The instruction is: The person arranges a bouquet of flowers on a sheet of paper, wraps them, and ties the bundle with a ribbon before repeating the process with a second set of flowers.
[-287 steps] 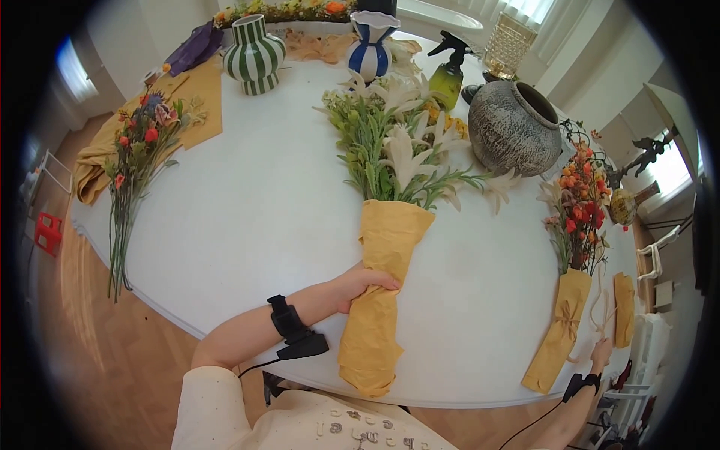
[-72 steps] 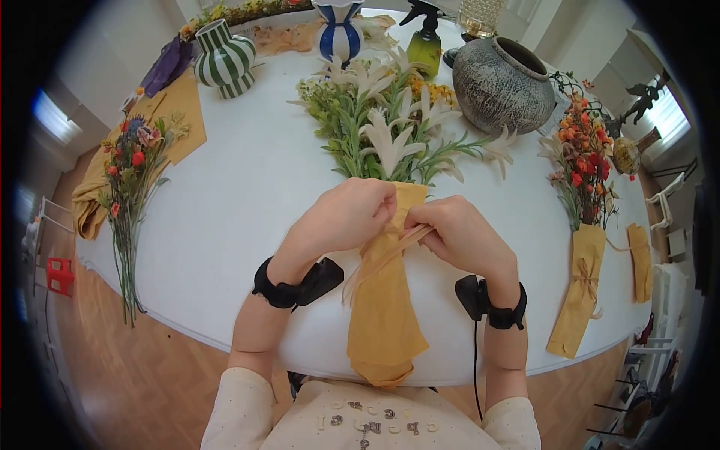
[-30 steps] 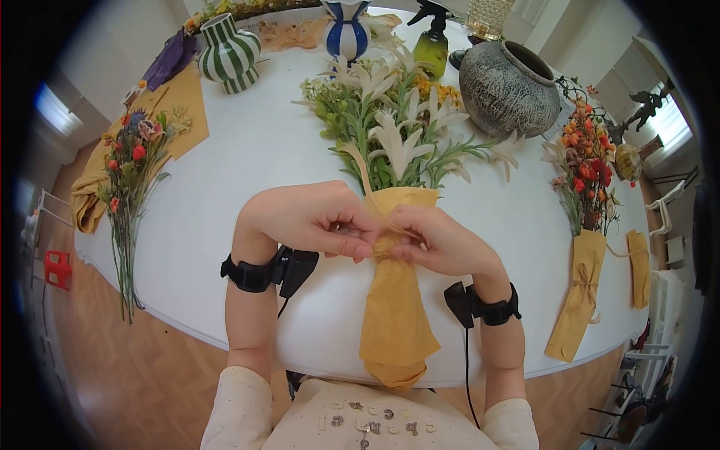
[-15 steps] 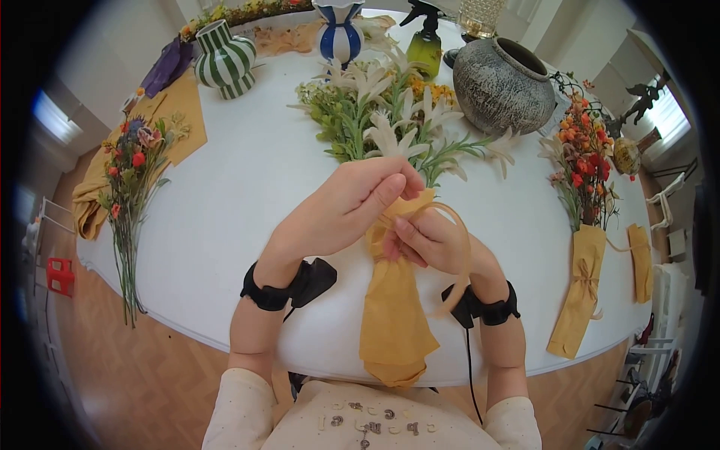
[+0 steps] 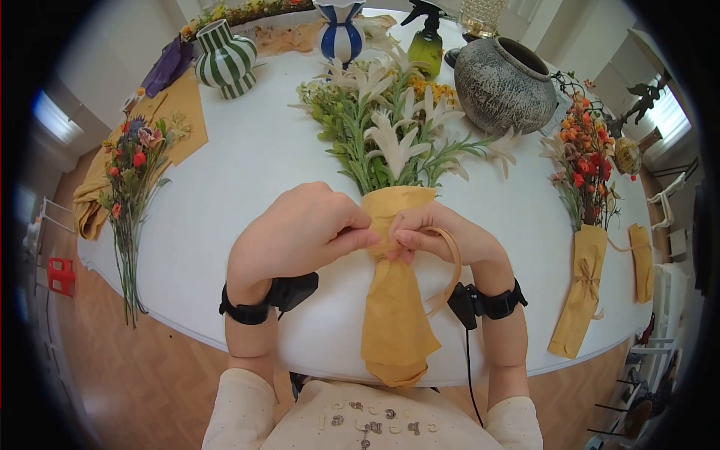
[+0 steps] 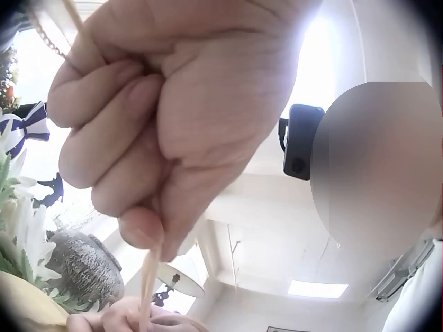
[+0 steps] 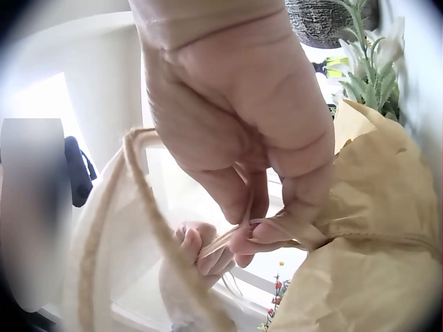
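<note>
A bouquet of white lilies and greenery point(image 5: 394, 146) lies in front of me, its stems inside a yellow paper wrap point(image 5: 397, 315). Tan twine point(image 5: 454, 259) circles the wrap's gathered neck. My left hand point(image 5: 300, 225) pinches one strand between thumb and forefinger; in the left wrist view that strand runs taut from the fingertips toward the other hand. At the front of the neck, my right hand point(image 5: 442, 236) pinches the twine close against the paper. A loose loop of twine arcs over the right hand's outer side, large in the right wrist view.
A tied bouquet of orange and red flowers point(image 5: 589, 165) lies to the right, beside a small folded paper piece point(image 5: 639, 262). Unwrapped stems point(image 5: 131, 247) lie left. A grey pot point(image 5: 502, 86), a spray bottle point(image 5: 426, 52), a green-striped vase point(image 5: 225, 60) and a blue-striped vase point(image 5: 340, 34) stand behind.
Earlier my left hand gripped the wrap while my right was by the twine at the table's right. Now both work twine at the neck; the left has just moved down and left.
</note>
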A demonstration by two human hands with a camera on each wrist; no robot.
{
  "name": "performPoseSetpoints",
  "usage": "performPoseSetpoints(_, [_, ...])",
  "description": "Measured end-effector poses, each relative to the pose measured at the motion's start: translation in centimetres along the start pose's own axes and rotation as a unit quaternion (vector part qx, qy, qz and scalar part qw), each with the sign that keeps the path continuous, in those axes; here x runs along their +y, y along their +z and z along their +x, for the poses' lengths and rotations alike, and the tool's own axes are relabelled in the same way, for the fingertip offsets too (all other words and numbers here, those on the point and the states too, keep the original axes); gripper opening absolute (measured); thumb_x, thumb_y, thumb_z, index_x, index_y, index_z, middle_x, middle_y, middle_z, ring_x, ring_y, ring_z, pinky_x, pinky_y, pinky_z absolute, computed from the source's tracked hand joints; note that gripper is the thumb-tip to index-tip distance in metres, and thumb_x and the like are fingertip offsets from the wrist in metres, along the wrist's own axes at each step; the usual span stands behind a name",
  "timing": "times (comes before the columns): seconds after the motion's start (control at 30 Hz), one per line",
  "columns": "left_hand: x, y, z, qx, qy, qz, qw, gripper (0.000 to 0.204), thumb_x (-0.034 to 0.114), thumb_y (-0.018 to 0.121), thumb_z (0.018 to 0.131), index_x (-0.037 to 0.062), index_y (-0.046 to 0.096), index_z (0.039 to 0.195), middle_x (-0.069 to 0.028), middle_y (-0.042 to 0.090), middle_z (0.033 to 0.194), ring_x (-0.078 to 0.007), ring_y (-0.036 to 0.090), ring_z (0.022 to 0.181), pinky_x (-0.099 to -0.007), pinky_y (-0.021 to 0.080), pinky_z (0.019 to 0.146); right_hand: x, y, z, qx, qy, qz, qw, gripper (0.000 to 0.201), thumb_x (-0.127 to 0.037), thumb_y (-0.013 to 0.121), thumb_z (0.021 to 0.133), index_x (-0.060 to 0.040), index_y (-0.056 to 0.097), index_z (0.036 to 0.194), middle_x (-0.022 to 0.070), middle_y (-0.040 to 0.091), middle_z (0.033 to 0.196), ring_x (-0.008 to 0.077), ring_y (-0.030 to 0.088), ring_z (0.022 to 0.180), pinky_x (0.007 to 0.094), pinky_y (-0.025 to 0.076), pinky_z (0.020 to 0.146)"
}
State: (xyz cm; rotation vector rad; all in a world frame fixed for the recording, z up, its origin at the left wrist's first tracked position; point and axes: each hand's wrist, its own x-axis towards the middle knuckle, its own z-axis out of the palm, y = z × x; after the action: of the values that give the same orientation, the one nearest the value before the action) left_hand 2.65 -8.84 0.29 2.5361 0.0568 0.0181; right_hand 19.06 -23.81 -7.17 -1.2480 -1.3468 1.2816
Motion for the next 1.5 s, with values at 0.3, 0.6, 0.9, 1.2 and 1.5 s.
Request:
performPoseSetpoints(0.3, [-1.7,2.9,2.7,-0.024,0.003,-0.075,0.997,0.012,0.009,0.052,0.083,0.0011,0.059,0.089,-0.0147,0.061,0.073,-0.0287,0.057,0.066,-0.0319,0.045,0.06,-2.2,0.6,-1.2,0.031,-0.017,-0.167,0.985,0.006,0.001,0.064,0.073,0.0024,0.065,0.078,0.0102,0.057,0.091,0.0163,0.058,0.075,0.0261,0.048,0.069])
performPoseSetpoints(0.6, [-1.7,4.7,3.9,-0.054,-0.006,-0.207,0.977,0.02,-0.003,0.046,0.079,-0.0008,0.053,0.098,-0.0124,0.062,0.078,-0.0235,0.06,0.068,-0.0305,0.047,0.065,-2.4,3.0,-0.5,0.186,-0.098,-0.511,0.833,0.01,-0.002,0.058,0.072,0.002,0.054,0.08,0.0104,0.053,0.088,0.0246,0.058,0.075,0.0315,0.049,0.062])
performPoseSetpoints(0.9, [-3.3,5.1,4.4,-0.027,-0.051,-0.17,0.984,0.009,0.002,0.052,0.077,-0.0025,0.059,0.081,-0.0094,0.063,0.068,-0.0165,0.061,0.063,-0.0276,0.047,0.061,-1.0,3.3,0.3,0.268,-0.027,-0.65,0.711,0.015,-0.012,0.061,0.072,-0.0028,0.049,0.072,0.0065,0.053,0.068,0.0232,0.057,0.059,0.031,0.047,0.051])
performPoseSetpoints(1.2, [-3.3,3.4,3.4,-0.175,-0.161,0.041,0.97,0.004,0.012,0.063,0.071,0.0104,0.066,0.068,0.0027,0.064,0.06,-0.0112,0.061,0.058,-0.026,0.045,0.053,-1.2,1.5,-3.3,0.103,0.027,-0.491,0.865,0.016,-0.009,0.064,0.069,-0.0003,0.051,0.063,0.0137,0.054,0.059,0.0319,0.055,0.057,0.0354,0.044,0.052])
performPoseSetpoints(1.5, [-7.8,3.3,3.8,-0.162,-0.089,-0.17,0.968,0.022,0.024,0.064,0.073,0.0022,0.065,0.072,-0.008,0.065,0.063,-0.0145,0.064,0.061,-0.0254,0.05,0.056,2.8,0.0,-4.3,0.209,0.185,-0.37,0.886,0.022,-0.014,0.057,0.084,0.0055,0.059,0.073,0.0181,0.053,0.058,0.0289,0.054,0.055,0.0328,0.043,0.056])
